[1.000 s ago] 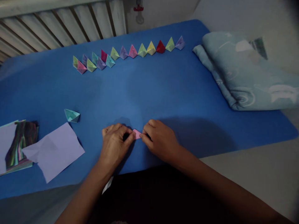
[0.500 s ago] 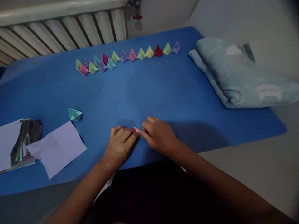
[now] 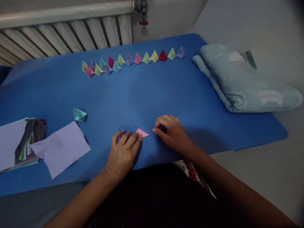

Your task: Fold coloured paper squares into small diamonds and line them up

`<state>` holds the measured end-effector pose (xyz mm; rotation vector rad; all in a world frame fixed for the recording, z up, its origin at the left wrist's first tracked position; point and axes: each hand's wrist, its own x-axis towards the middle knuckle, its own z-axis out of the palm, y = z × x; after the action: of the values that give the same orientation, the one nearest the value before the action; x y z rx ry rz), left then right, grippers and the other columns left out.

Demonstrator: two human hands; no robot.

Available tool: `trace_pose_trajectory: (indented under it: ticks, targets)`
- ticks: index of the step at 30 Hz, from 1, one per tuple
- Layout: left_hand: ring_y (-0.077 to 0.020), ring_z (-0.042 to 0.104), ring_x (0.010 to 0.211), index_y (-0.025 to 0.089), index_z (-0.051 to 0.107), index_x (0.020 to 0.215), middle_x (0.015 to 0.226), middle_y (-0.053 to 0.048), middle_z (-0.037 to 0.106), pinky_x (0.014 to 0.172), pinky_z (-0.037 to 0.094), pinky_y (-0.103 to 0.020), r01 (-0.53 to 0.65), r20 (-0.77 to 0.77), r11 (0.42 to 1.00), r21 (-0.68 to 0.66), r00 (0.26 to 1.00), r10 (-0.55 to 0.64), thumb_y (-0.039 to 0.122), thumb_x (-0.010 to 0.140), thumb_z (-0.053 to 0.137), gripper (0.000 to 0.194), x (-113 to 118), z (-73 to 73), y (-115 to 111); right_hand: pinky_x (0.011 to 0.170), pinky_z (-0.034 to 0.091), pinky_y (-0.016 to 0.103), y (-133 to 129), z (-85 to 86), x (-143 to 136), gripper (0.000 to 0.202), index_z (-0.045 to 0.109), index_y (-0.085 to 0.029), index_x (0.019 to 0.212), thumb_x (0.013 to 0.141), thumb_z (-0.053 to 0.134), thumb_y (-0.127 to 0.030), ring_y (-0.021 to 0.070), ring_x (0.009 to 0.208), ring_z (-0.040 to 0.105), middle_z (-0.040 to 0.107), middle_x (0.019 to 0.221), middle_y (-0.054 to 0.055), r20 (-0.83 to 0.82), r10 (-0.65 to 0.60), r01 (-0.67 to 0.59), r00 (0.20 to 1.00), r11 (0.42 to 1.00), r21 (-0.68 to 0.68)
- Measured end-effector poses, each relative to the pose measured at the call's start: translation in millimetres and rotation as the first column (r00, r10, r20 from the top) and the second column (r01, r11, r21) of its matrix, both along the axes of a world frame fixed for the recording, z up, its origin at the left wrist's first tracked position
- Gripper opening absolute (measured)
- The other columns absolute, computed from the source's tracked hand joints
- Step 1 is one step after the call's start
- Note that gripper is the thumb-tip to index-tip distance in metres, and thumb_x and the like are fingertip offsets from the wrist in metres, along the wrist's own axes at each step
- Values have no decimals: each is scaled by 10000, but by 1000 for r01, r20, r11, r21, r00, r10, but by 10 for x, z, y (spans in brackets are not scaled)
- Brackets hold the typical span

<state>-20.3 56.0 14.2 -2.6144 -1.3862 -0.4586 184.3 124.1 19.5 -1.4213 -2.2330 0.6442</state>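
A small folded piece of pink paper (image 3: 142, 133) lies on the blue table, its pointed tip facing right. My left hand (image 3: 123, 150) holds it down against the tabletop, fingertips over its left part, which is hidden. Just right of the tip, my right hand (image 3: 171, 133) hovers apart from the paper with curled fingers, a gap between thumb and index finger, and nothing in it. A teal paper boat (image 3: 80, 115) rests left of my hands. Nearer the left edge are a loose lilac sheet (image 3: 64, 148), creased and irregular in outline, and a stack of coloured paper (image 3: 11, 142).
Several small folded paper boats (image 3: 137, 59) in many colours stand in a row along the far side of the blue table (image 3: 142, 95). A folded pale-green cloth (image 3: 247, 85) lies at the right. Behind the table is a white radiator (image 3: 95, 31) with a red-handled valve (image 3: 143, 22).
My right hand has let go of the pink paper and moved right, so its pointed end now shows. My left hand stays on it. The view has shifted slightly.
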Motion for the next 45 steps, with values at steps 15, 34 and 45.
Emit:
trace_pose_trajectory:
  ticks: [15,34,45]
  targets:
    - [-263,579,1031,99,561,1254,1190,-108,660,953,352,-481,62,28,997,-41,998,-61,59,917,379,385,-104,-28,-15,743,292,339,-99,-21,-217,112,622,-222,821,826,632,-333,206,902,511,632,1035,22,100,43,-44,994,999,9]
    - [-279,567,1053,139,597,1214,1193,-100,658,923,375,-475,-23,-41,998,-53,999,21,65,901,395,380,-236,66,-120,763,287,342,-72,8,-220,98,629,-223,896,825,608,-287,217,919,508,647,1012,28,118,49,-47,992,999,-17]
    - [-202,620,862,158,662,977,998,-84,688,763,480,-360,15,77,985,-171,997,-2,253,938,476,212,-17,71,294,810,341,359,-83,18,-154,70,610,-214,868,802,630,-223,210,914,540,664,961,28,-67,22,-23,997,1000,-7]
